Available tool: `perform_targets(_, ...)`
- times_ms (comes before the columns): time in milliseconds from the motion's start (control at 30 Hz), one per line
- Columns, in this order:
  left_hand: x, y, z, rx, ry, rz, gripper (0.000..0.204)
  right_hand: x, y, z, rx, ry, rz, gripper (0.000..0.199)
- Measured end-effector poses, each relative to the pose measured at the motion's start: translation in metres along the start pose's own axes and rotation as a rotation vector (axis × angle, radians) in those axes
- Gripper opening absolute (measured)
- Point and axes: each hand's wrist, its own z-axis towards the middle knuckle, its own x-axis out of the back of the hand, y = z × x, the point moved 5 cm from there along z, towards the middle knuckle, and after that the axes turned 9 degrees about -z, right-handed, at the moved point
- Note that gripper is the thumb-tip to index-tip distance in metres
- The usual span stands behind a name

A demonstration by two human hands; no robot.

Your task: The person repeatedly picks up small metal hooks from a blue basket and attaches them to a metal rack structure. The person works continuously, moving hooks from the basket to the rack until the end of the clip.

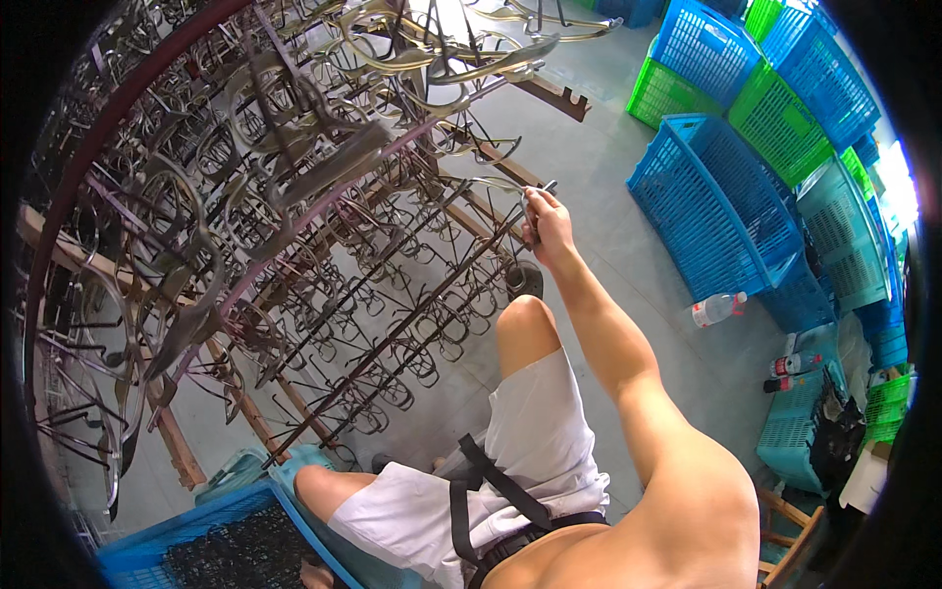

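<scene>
At the near end of a rack's rods, my right hand is closed, fingers bent around a thin curved metal piece. Its silvery tip pokes out beyond the fingers. Similar shiny, curved metal pieces hang in dense rows on the rack to the left. Low at the frame's bottom, a small part of my left hand shows at a blue crate of thin black parts. Its fingers are mostly cut off, so what it holds cannot be made out.
A dark red curved bar and wooden beams belong to the rack. On the right stand blue crates and green crates. A plastic bottle lies on the grey floor. Behind my right shoulder is a wooden chair.
</scene>
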Motion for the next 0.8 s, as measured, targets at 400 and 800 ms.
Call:
perform_targets(400,0.119,0.020,-0.019,0.220,0.640,-1.444,0.048,-0.016,-0.002,0.004,-0.042,-0.049,-0.066,0.017)
perform_targets(800,0.073,0.031,-0.037,0.066,0.001,-1.999,0.040,-0.034,-0.006,-0.022,0.260,-0.047,-0.488,0.024)
